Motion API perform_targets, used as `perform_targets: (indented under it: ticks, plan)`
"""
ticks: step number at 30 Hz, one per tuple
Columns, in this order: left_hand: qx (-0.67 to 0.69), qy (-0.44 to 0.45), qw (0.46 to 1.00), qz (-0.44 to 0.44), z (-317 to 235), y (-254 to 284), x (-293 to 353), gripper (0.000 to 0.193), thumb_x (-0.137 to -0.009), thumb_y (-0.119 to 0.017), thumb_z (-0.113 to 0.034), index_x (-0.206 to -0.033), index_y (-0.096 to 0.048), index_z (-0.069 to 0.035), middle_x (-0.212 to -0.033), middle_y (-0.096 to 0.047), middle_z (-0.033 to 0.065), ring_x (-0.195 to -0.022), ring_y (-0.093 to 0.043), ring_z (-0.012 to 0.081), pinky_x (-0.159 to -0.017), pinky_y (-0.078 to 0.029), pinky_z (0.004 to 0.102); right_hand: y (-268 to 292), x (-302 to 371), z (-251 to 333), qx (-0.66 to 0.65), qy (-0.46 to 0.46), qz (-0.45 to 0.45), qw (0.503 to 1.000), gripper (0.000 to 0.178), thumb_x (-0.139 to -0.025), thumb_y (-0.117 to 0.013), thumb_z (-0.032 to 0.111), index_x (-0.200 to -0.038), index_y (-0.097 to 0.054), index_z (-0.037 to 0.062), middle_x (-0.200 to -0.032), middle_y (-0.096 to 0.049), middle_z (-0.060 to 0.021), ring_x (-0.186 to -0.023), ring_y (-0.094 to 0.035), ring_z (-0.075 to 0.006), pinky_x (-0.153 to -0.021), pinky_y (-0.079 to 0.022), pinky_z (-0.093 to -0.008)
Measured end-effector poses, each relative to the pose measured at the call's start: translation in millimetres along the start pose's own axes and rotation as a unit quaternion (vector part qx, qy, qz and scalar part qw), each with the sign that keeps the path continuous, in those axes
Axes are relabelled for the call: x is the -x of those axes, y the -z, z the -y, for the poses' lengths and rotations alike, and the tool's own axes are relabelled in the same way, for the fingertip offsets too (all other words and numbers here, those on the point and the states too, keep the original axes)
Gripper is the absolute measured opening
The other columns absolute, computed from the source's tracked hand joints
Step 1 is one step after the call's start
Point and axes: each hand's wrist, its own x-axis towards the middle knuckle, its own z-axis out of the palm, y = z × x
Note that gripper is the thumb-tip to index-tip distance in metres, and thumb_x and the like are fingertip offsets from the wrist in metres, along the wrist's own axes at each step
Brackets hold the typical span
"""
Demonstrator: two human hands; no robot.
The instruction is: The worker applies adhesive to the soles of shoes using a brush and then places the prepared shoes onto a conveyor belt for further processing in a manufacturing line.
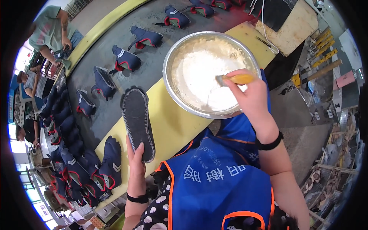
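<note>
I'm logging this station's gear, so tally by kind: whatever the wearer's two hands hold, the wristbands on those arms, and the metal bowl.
Dark shoe piece, in the left hand: 1
Yellow-handled brush, in the right hand: 1
Black wristbands, one per arm: 2
Metal bowl: 1
Total: 5

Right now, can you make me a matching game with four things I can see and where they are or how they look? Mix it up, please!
Things:
1. metal bowl
2. brush
3. dark stitched shoe piece
4. apron

Places and looks:
A. in the left hand
B. blue with orange edging
C. round, with whitish stuff inside
D. in the right hand

Right pairs: 1-C, 2-D, 3-A, 4-B
</note>
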Motion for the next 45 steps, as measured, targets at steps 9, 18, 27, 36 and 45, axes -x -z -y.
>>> perform_targets:
  ticks: [9, 18, 27, 36, 45]
  plan:
    - [0.019, 0.01, 0.972, 0.234, -58, -70, -6, 0.079, -0.098, -0.054, -0.039, -0.159, -0.03, 0.004, -0.154, -0.048, 0.02, -0.142, -0.048, 0.0275, -0.119, -0.033, 0.0372, 8, 4, -8, 0.008, 0.046, -0.05, 0.998, 0.01, -0.088, -0.078, 0.007, -0.095, -0.074, 0.0023, -0.091, -0.073, -0.0124, -0.086, -0.073, -0.0268, -0.073, -0.056, -0.032]
    - [-0.06, 0.098, 0.943, 0.312, -96, -89, -35, 0.064, -0.101, -0.054, -0.022, -0.157, -0.038, 0.005, -0.15, -0.053, 0.0172, -0.14, -0.049, 0.0242, -0.118, -0.034, 0.035, 25, 8, 21, 0.028, 0.146, 0.011, 0.989, 0.013, -0.086, -0.08, 0.018, -0.099, -0.076, 0.0163, -0.092, -0.073, 0.0004, -0.091, -0.07, -0.0181, -0.108, -0.038, -0.0435]
    - [-0.06, 0.107, 0.942, 0.313, -95, -86, -38, 0.067, -0.098, -0.055, -0.024, -0.157, -0.038, 0.005, -0.153, -0.051, 0.0171, -0.143, -0.046, 0.0247, -0.12, -0.031, 0.0361, 12, -4, 13, 0.0, 0.104, 0.055, 0.993, 0.01, -0.087, -0.077, 0.019, -0.096, -0.074, 0.015, -0.091, -0.072, -0.0005, -0.087, -0.069, -0.0201, -0.102, -0.041, -0.0428]
    - [-0.081, 0.065, 0.941, 0.323, -79, -77, -38, 0.069, -0.098, -0.056, -0.025, -0.158, -0.036, 0.004, -0.154, -0.05, 0.0189, -0.143, -0.046, 0.0269, -0.12, -0.03, 0.0367, 0, 14, 18, -0.092, 0.036, -0.026, 0.995, 0.013, -0.094, -0.075, 0.014, -0.089, -0.067, 0.0045, -0.079, -0.068, -0.0079, -0.071, -0.07, -0.0203, -0.064, -0.052, -0.0318]
    - [-0.056, 0.046, 0.958, 0.278, -67, -89, -12, 0.07, -0.101, -0.054, -0.026, -0.16, -0.031, 0.003, -0.154, -0.048, 0.02, -0.143, -0.047, 0.0278, -0.12, -0.033, 0.038, -6, 53, 44, -0.127, -0.061, -0.001, 0.99, 0.026, -0.094, -0.071, 0.008, -0.079, -0.051, 0.0043, -0.062, -0.056, -0.0064, -0.053, -0.053, -0.012, -0.052, -0.043, -0.031]
